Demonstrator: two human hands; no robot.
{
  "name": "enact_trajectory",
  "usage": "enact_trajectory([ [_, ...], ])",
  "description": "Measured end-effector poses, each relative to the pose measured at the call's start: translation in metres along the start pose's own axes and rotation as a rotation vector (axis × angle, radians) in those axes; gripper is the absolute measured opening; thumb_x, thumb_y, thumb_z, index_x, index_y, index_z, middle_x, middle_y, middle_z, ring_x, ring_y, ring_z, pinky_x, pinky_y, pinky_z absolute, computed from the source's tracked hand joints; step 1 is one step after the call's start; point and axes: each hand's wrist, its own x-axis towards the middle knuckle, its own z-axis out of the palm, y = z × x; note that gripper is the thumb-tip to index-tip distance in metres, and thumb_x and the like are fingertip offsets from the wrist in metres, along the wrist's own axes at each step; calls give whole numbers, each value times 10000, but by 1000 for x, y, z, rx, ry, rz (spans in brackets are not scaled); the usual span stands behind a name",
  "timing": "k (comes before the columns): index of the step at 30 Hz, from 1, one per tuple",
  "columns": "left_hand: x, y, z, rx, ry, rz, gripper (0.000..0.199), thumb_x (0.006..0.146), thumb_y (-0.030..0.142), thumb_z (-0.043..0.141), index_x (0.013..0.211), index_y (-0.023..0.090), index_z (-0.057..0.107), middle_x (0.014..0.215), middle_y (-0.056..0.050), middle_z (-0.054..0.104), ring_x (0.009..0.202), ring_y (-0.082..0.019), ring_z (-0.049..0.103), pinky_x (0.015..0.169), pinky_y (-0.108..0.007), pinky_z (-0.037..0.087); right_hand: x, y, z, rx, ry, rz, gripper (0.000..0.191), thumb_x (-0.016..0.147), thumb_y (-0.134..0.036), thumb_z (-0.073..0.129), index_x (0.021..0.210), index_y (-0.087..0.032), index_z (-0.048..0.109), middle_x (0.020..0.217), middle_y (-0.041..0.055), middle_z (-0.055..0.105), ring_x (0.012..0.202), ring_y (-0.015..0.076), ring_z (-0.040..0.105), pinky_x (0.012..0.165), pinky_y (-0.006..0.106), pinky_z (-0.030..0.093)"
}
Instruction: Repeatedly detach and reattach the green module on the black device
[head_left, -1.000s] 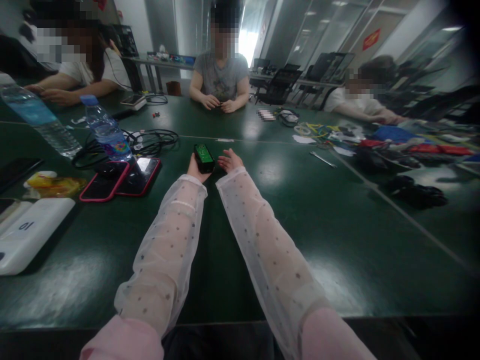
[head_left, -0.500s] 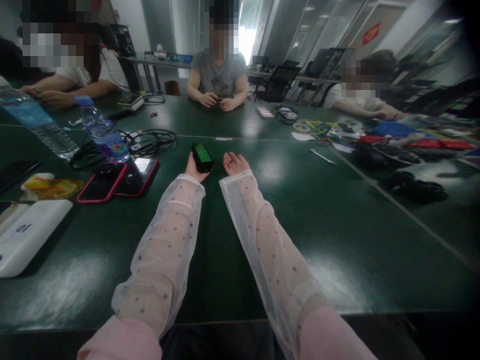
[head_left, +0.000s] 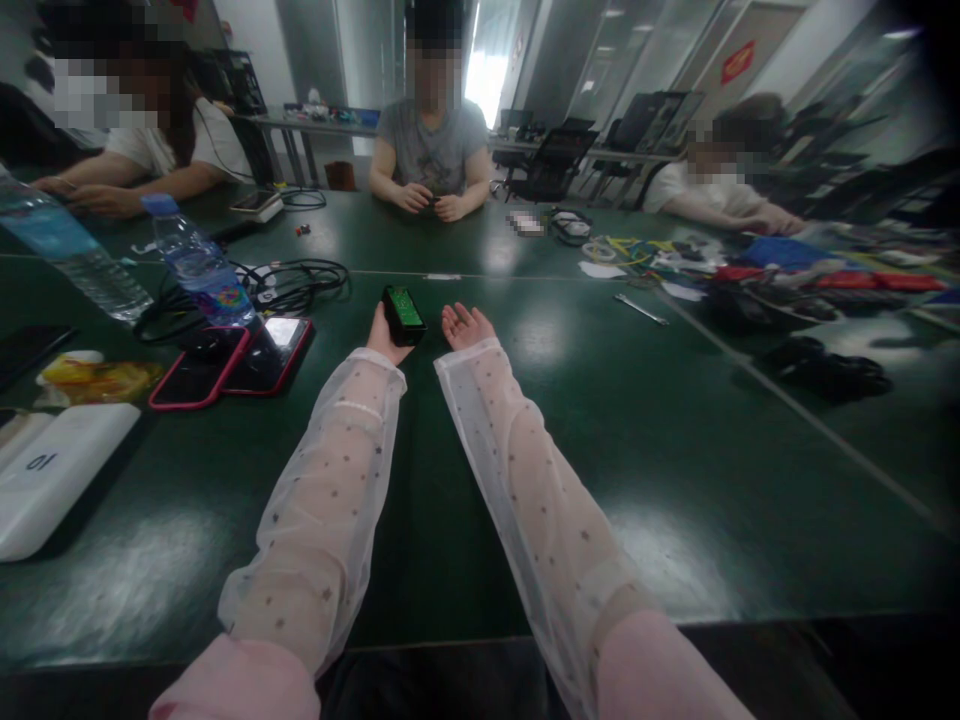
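Note:
My left hand (head_left: 385, 335) holds a small black device with a green circuit-board-like face (head_left: 406, 308), turned up toward me. The thumb lies along its left side and most of the fingers are hidden behind it. A short gap to the right, my right hand (head_left: 466, 327) rests palm up with its fingers loosely spread and nothing in it. Both forearms lie over the green table (head_left: 675, 480) in sheer white dotted sleeves.
Left of me are two red-rimmed phones (head_left: 268, 357), a water bottle (head_left: 196, 262), black cables (head_left: 311, 283) and a white power bank (head_left: 67, 480). A wrench (head_left: 640, 309) and a tangle of wires (head_left: 630, 250) lie to the right. Three people sit around the table.
The whole view has shifted slightly left. My left hand still holds the device, and the fingers of my right hand have moved only a little.

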Motion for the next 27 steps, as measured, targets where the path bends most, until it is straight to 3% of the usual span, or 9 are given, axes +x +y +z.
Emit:
enact_trajectory([
  [8, 0, -2, 3, 32, -42, 12, 479, 895, 518, 456, 1196, 166, 579, 855, -90, 685, 868, -240, 661, 769, -333, 518, -5, -1, 4, -36, -1, 7, 220, 971, -327, 362, 924, -215, 545, 856, 31, 692, 835, 134, 680, 790, 305, 591],
  [21, -3, -5, 8, 106, -56, 23, 404, 887, 428, 483, 1140, 141, 614, 885, -114, 707, 892, -244, 674, 809, -342, 523, -5, 0, 5, -50, -30, 21, 217, 977, -330, 350, 931, -215, 528, 899, 52, 699, 878, 141, 690, 776, 314, 595],
  [27, 6, -11, 9, 184, -67, 60, 291, 877, 333, 549, 1086, 148, 631, 818, -63, 700, 743, -173, 667, 765, -291, 511, -4, 1, 6, -132, -32, -8, 229, 967, -345, 361, 950, -224, 555, 901, 39, 698, 885, 151, 677, 845, 350, 574],
])
